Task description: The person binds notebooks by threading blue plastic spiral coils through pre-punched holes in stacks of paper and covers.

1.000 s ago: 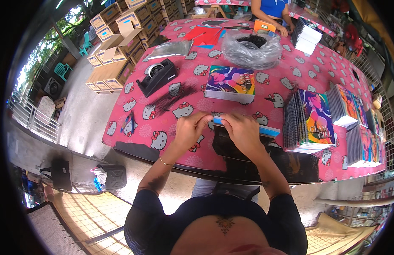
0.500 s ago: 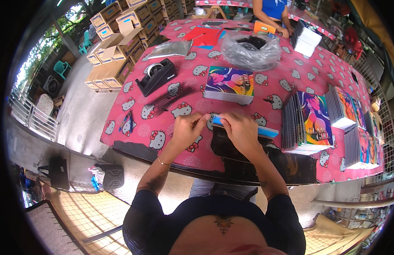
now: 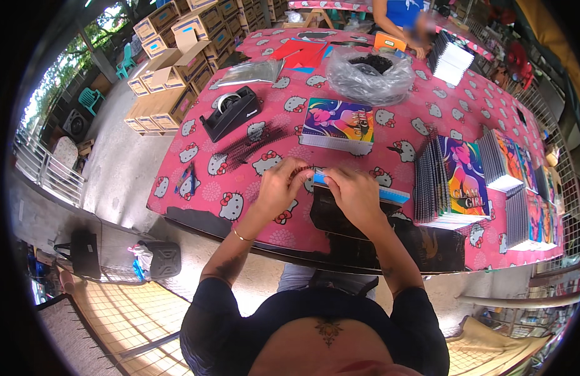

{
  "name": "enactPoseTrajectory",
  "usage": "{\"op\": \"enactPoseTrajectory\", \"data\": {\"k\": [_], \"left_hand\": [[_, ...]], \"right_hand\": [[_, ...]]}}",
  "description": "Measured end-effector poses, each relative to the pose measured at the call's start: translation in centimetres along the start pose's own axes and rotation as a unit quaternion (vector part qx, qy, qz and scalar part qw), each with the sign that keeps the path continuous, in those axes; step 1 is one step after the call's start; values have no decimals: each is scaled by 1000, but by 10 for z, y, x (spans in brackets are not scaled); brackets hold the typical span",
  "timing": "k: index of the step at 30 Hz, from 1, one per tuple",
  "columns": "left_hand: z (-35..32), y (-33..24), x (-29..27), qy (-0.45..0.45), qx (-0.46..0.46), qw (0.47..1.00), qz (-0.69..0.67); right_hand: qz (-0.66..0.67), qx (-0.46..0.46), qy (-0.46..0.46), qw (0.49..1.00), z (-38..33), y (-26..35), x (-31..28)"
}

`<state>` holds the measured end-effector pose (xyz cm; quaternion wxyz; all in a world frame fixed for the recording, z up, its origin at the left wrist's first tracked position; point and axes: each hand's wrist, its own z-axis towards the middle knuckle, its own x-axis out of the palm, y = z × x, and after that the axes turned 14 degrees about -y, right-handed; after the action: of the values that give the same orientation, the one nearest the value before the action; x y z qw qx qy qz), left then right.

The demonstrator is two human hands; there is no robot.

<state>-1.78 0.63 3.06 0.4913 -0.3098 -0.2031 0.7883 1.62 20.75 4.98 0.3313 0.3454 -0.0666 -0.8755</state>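
Both hands meet at the near edge of a pink patterned table (image 3: pixel 428 113). My left hand (image 3: pixel 279 185) pinches the left end of a thin blue-edged notebook (image 3: pixel 390 195) and a black spiral binding at that end. My right hand (image 3: pixel 354 192) presses down on the same notebook from above, fingers closed over it. A black sheet (image 3: pixel 340 235) lies under the notebook, hanging over the table edge. A loose black spiral coil (image 3: pixel 255 141) lies on the cloth just beyond my left hand.
A colourful notebook stack (image 3: pixel 338 124) sits ahead, with a black tape dispenser (image 3: pixel 230 111) to its left. Upright bound notebooks (image 3: pixel 456 185) stand to the right. A clear bag of black coils (image 3: pixel 369 75) lies further back, where another person (image 3: pixel 399 15) works. Cardboard boxes (image 3: pixel 168 69) stand left.
My hands have stayed on the notebook with only small finger shifts at its left end. The view has barely moved.
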Motion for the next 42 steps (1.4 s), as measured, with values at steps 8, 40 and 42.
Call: {"op": "enactPoseTrajectory", "data": {"k": [8,40,42], "left_hand": [[25,0,-18,137,36,989,-33],[28,17,-6,230,154,960,45],[31,4,-3,263,80,961,40]], "right_hand": [[33,22,38,998,12,1,-6],[-19,21,56,998,0,-9,-28],[-10,48,73,996,1,-10,-29]]}}
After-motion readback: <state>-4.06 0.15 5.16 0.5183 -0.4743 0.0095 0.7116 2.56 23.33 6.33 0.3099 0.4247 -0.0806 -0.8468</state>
